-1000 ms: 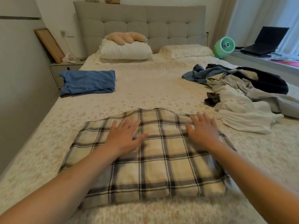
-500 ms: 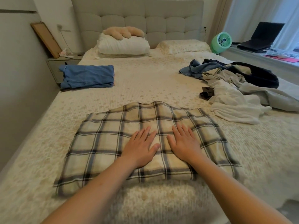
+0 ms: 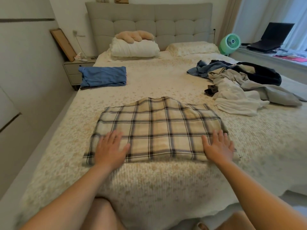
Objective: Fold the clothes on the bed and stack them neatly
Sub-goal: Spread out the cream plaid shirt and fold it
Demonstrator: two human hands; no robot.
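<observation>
A wide bed with a cream, speckled quilt fills a pale bedroom, its grey tufted headboard against the far wall. A nightstand stands at the left of the bed and a green fan at the right, beside a window ledge bearing one open laptop. Two pillows lie at the head: a white one topped by a tan plush toy, and a patterned one beside it.

Three lots of clothing are on the quilt: one folded blue garment near the left edge, one loose heap of unfolded clothes at the right (blue, grey, white and dark pieces tangled together, too mixed to count), and one plaid garment folded flat near the foot of the bed.

Two bare hands rest on that plaid piece. The left hand lies palm down on its near left corner, fingers straight and spread; the right hand lies palm down on its near right corner, fingers likewise straight and slightly apart. Neither hand curls around the cloth. The plaid fabric stretches between the two hands and away from them toward the headboard, well apart from both the blue garment and the heap.
</observation>
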